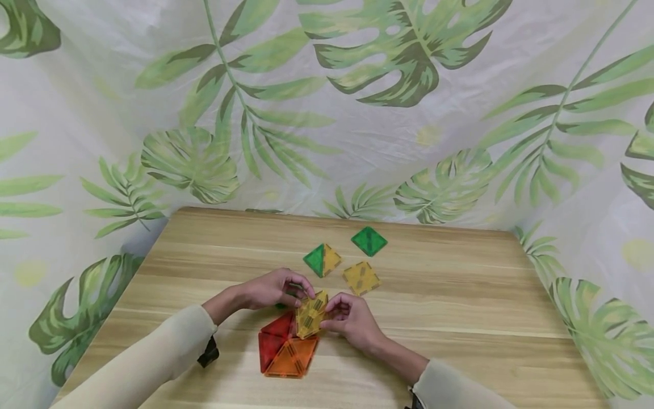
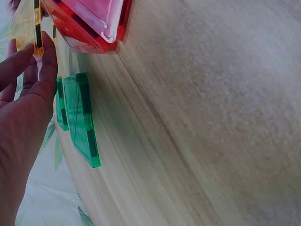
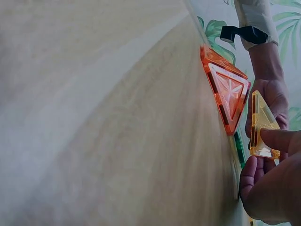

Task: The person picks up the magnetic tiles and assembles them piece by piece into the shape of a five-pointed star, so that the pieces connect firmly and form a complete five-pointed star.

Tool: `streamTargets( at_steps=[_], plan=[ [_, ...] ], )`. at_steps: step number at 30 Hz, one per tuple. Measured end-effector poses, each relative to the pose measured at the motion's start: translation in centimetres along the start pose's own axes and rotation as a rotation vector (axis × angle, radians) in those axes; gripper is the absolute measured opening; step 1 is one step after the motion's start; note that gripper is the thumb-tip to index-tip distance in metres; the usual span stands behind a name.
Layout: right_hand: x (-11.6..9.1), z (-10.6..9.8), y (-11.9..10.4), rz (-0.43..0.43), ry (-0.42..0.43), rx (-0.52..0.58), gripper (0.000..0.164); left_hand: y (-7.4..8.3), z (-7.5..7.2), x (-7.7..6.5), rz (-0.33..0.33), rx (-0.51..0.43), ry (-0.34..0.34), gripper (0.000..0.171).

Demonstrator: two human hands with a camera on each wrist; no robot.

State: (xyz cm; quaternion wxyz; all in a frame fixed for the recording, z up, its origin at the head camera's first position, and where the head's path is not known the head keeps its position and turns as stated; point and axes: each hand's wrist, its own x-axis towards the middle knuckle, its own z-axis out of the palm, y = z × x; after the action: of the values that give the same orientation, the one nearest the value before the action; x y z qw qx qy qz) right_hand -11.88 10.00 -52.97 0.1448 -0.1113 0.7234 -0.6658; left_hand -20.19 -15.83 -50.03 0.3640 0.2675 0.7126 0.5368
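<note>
Between the two hands, translucent yellow magnetic tiles (image 1: 311, 315) are held up, tilted, right beside a raised shape of red tiles (image 1: 278, 332) and orange tiles (image 1: 292, 358). My left hand (image 1: 276, 288) pinches their upper left edge with thumb and fingers. From the other side, my right hand (image 1: 355, 324) pinches the right edge. In the right wrist view, a triangular yellow tile (image 3: 263, 127) shows under the right thumb, close to the orange side of the shape. A green tile (image 2: 82, 120) lies near the left hand, mostly hidden by it in the head view.
Farther back on the wooden table (image 1: 460, 318) lie a green tile pair (image 1: 369, 241), a green and yellow pair (image 1: 323, 260) and a yellow pair (image 1: 361, 278). A leaf-patterned cloth (image 1: 286, 113) hangs behind the table's far edge.
</note>
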Motion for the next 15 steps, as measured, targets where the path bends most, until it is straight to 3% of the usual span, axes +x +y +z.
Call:
streamTargets(
  at_steps=[6, 15],
  plan=[
    [0.1, 0.8, 0.2, 0.021, 0.009, 0.040, 0.029, -0.4, 0.0, -0.2, -0.009, -0.024, -0.001, 0.026],
    [0.2, 1.1, 0.1, 0.033, 0.027, 0.045, 0.029, -0.5, 0.2, -0.2, -0.004, 0.011, -0.009, 0.029]
  ],
)
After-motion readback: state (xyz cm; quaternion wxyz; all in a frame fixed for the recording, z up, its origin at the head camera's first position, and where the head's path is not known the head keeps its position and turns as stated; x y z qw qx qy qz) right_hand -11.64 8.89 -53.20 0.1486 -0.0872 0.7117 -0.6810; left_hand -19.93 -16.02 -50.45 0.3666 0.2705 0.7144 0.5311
